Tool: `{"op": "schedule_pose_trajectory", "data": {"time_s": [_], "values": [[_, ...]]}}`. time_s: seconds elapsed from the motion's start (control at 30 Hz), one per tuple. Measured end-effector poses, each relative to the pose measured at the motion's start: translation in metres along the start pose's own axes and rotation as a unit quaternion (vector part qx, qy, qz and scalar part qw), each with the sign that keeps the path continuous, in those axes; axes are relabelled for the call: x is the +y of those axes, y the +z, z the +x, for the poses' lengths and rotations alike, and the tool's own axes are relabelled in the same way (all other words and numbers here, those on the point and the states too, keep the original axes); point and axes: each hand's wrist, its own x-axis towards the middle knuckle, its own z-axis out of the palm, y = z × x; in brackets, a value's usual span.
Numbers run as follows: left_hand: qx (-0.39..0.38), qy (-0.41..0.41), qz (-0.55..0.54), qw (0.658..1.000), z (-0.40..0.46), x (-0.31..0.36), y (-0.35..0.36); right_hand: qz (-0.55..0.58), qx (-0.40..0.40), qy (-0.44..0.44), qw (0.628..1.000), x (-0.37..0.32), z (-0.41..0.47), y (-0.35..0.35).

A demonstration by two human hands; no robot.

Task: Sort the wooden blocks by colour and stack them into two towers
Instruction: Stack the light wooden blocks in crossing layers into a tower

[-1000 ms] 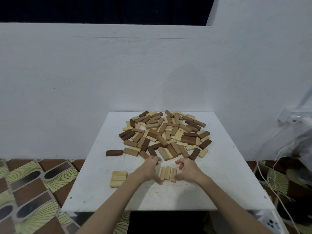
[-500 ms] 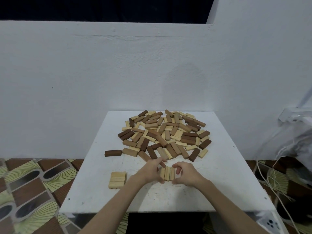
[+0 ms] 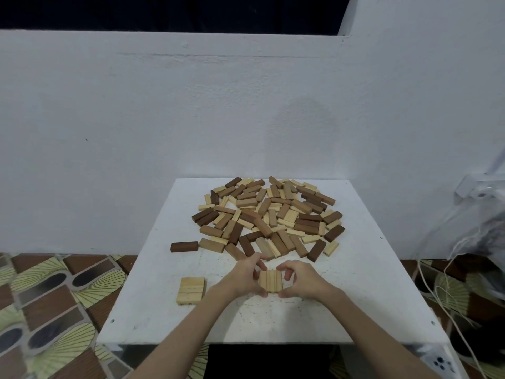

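Observation:
A row of three pale wooden blocks [image 3: 270,281] lies side by side near the table's front middle. My left hand [image 3: 243,279] grips the row's left side and my right hand [image 3: 300,280] grips its right side, fingers curled over the ends. To the left sits a flat pale block layer [image 3: 191,290]. A big mixed pile of dark and pale blocks [image 3: 269,217] spreads over the far half of the white table [image 3: 355,283]. One dark block [image 3: 184,246] lies alone at the left edge.
A white wall rises right behind the table. Patterned floor tiles [image 3: 54,296] lie to the left. White cables [image 3: 442,291] and a bag hang off the right side.
Both hands have closed in on the three pale blocks, squeezing them together into a tight row. The pile and the left layer have not moved.

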Motion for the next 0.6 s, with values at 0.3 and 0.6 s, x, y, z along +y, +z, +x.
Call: {"op": "schedule_pose_trajectory", "data": {"time_s": [0.3, 0.6], "values": [[0.000, 0.008, -0.004, 1.000, 0.0009, -0.0025, 0.0004, -0.006, -0.003, -0.007, 1.000, 0.0002, 0.0011, -0.0004], [0.011, 0.021, -0.013, 1.000, 0.0052, -0.0058, 0.0019, -0.005, -0.008, -0.015, 1.000, 0.0004, 0.0016, -0.0014]]}}
